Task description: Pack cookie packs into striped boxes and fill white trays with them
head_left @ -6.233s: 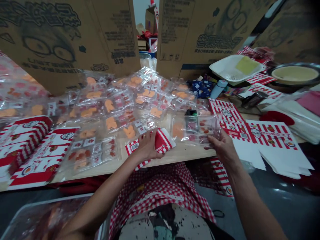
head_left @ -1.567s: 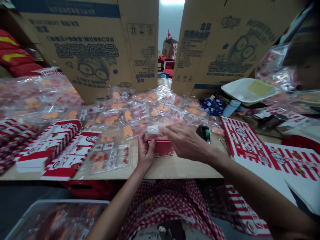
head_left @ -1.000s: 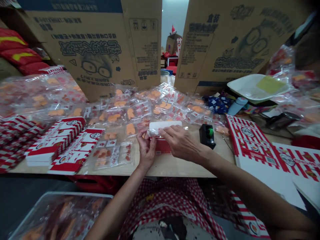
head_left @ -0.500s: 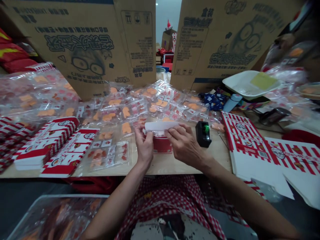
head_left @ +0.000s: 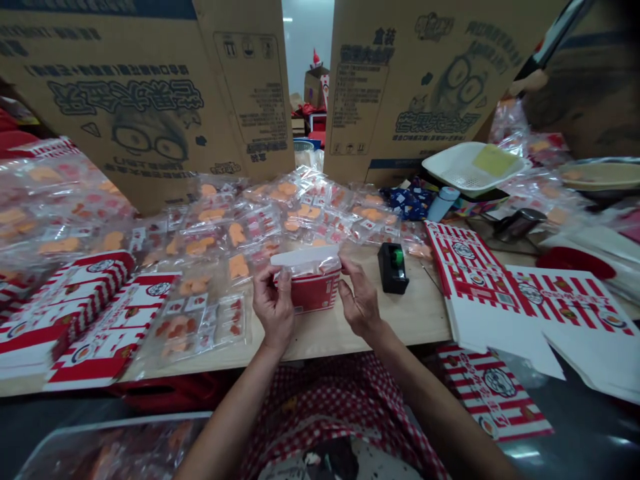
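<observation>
A small red-and-white striped carton [head_left: 314, 291] stands upright at the near edge of the wooden table [head_left: 410, 320]. Its white top flap is raised, and clear plastic packets poke out of the opening. My left hand [head_left: 274, 308] grips the carton's left side, fingers curled around it. On the carton's right side my right hand [head_left: 358, 304] holds it, with the thumb up near the flap. A black tape dispenser [head_left: 393, 267] with a green part sits just right of my right hand.
Clear packets of orange and red pieces [head_left: 235, 223] cover the table behind the carton. Flat striped cartons lie stacked at the left [head_left: 75, 313] and spread at the right [head_left: 500, 293]. Two big cardboard boxes [head_left: 150, 93] stand behind. A white tray [head_left: 465, 167] sits far right.
Earlier my right hand brought a packet over and pushed it into the carton. Since then both hands have slid down to the carton's sides, and the white flap has stayed raised.
</observation>
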Motion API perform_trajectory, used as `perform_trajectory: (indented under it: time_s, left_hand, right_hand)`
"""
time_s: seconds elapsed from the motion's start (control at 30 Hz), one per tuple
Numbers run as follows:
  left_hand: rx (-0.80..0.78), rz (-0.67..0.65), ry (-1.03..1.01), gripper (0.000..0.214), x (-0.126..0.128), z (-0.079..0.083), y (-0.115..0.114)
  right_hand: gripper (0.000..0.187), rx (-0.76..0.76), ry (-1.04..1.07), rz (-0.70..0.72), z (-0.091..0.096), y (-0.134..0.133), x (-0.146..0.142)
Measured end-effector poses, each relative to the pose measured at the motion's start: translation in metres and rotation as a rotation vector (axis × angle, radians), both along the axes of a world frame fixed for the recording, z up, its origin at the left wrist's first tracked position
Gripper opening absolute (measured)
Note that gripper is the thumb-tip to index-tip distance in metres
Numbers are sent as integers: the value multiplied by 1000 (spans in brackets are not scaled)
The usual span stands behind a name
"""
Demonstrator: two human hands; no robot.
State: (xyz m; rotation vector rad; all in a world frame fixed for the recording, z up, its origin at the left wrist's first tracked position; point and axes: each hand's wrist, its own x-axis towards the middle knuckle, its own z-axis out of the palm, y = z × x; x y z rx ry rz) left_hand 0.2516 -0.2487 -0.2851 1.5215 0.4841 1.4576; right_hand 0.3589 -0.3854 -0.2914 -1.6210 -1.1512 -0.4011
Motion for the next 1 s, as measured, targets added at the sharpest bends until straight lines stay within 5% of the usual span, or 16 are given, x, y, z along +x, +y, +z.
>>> perform_trajectory:
  time_s: [0.1,0.2,0.53,0.7,1.0]
  left_hand:
    - [28,-78,21,36,-3,1,1]
    - [-51,-99,1,30,-2,6,-2]
    - [-93,-15,5,29,4,20,-8]
    - [-104,-34,-22,39,3,16,-10]
    - [-80,-61,-115,47,7,1,0]
  right_hand:
    - [57,13,-98,-51,11,-5,4]
    - [54,-138,-252,-30,21,-12,4]
    - [18,-400,-260,24,54,-2,8]
    - [30,-295,-342,33,55,-3,5]
    - [45,-360,-558,77,39,0,8]
